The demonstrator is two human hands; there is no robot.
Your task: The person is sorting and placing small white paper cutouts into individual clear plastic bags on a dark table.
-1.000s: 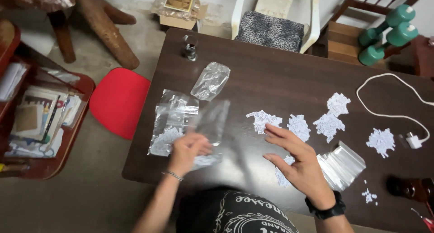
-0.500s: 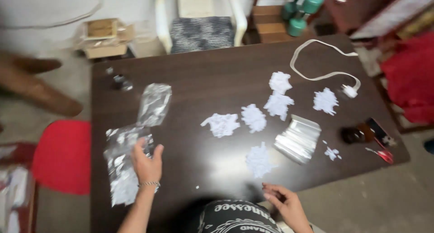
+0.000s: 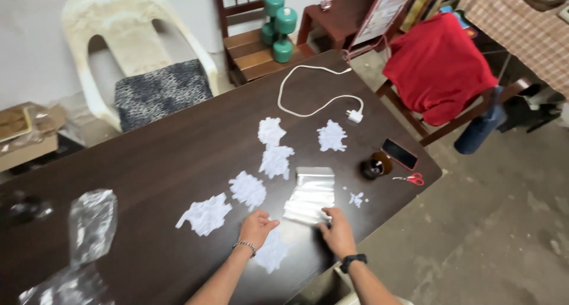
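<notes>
Clear plastic sheets [image 3: 309, 199] — right hand [image 3: 338, 234] pinches their edge, grip closed.

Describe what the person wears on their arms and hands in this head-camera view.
Both forearms are bare, with no sleeves in view. The left hand has a thin silvery chain bracelet at the wrist. The right hand has a black watch or band with a wide strap around the wrist. No gloves show, and I cannot make out any rings.
</notes>
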